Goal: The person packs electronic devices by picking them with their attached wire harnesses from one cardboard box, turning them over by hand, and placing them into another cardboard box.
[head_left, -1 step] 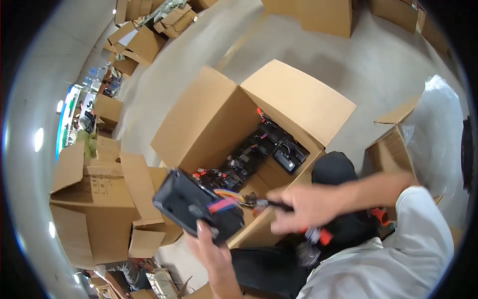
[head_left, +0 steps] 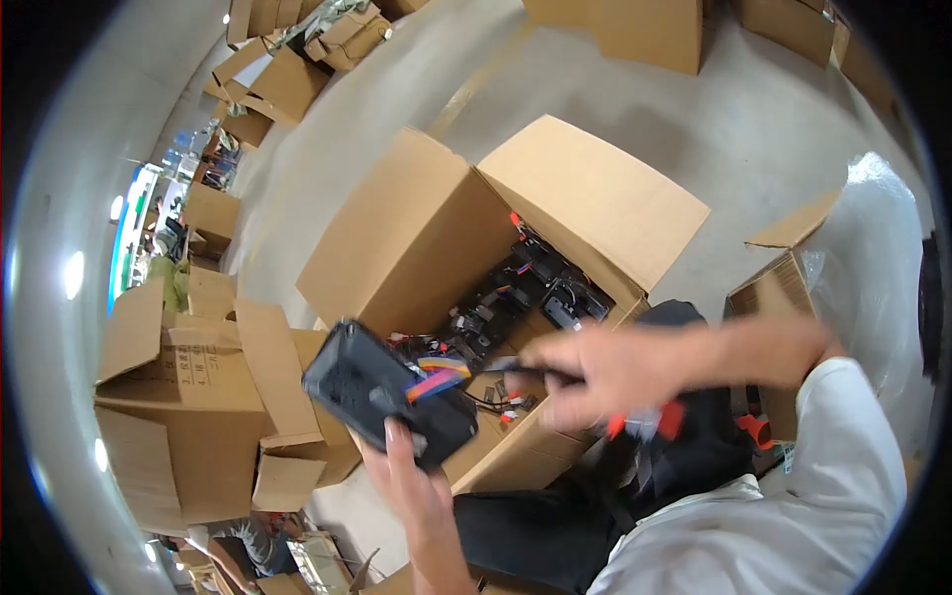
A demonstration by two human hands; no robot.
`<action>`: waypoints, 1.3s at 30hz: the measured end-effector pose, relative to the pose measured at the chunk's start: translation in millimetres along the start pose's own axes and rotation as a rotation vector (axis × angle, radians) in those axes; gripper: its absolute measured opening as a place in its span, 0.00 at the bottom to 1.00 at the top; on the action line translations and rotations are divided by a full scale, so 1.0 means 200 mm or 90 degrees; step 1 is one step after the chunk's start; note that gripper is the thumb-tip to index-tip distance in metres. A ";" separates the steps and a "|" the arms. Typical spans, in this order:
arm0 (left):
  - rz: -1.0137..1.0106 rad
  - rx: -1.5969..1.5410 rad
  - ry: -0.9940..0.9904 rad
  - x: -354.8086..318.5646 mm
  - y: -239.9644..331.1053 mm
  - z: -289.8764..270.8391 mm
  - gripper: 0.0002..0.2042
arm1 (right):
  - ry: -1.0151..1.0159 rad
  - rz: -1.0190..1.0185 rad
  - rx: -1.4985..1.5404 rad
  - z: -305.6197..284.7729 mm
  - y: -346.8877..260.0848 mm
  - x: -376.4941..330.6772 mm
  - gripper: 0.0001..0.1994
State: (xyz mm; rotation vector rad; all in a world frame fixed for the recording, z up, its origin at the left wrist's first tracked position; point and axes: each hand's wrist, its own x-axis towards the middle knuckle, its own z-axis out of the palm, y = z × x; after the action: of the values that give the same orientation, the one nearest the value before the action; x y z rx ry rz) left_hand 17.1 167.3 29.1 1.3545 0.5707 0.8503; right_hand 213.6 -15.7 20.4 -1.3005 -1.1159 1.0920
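Landmark: open cardboard box (head_left: 426,228), flaps up, sitting on the floor (head_left: 397,109).

Left hand (head_left: 412,496) is at the box's near-left corner, gripping the black case (head_left: 382,392): thumb on its face, remaining fingers mostly hidden behind. Case is tilted, held up over the box's near-left side. Ribbon wires (head_left: 436,379), in orange, blue and pink, show at the case's box-facing side.

Right hand (head_left: 605,372) is over the box's near-right wall, fingers closed in a narrow grip around a dark slim piece (head_left: 545,374) pointing toward the ribbon wires. Motion blur; can't tell if cable or tool. Red connectors (head_left: 672,421) show below that hand, outside the box on the near-right side, also blurred.

Inside the box: black units (head_left: 486,322) with loose wiring, along the left and far walls.

Left of the box: another open carton (head_left: 213,397). Well right of the box: clear plastic wrap (head_left: 873,268). Between wrap and box, lower down: orange-red part (head_left: 757,430).
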 end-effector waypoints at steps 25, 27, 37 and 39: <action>-0.571 -0.039 -0.185 0.36 -2.49 -0.32 0.33 | -0.300 0.077 -1.066 -0.31 1.17 1.21 0.09; -0.566 -0.115 -0.201 0.35 -2.48 -0.17 0.33 | -0.249 0.115 -1.088 -0.37 1.21 1.19 0.09; -0.517 0.235 -0.201 0.29 -2.49 0.06 0.35 | -0.252 0.176 -1.146 -0.50 1.29 1.14 0.08; -0.521 0.298 -0.209 0.37 -2.63 -0.27 0.36 | -0.217 0.100 -1.133 -0.39 1.23 1.29 0.07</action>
State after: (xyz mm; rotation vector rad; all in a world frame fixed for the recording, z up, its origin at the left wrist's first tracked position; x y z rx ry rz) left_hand 121.5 258.9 -486.0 1.4504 0.9988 -0.1833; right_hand 334.3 226.2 -223.8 -2.5442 -2.4547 0.1311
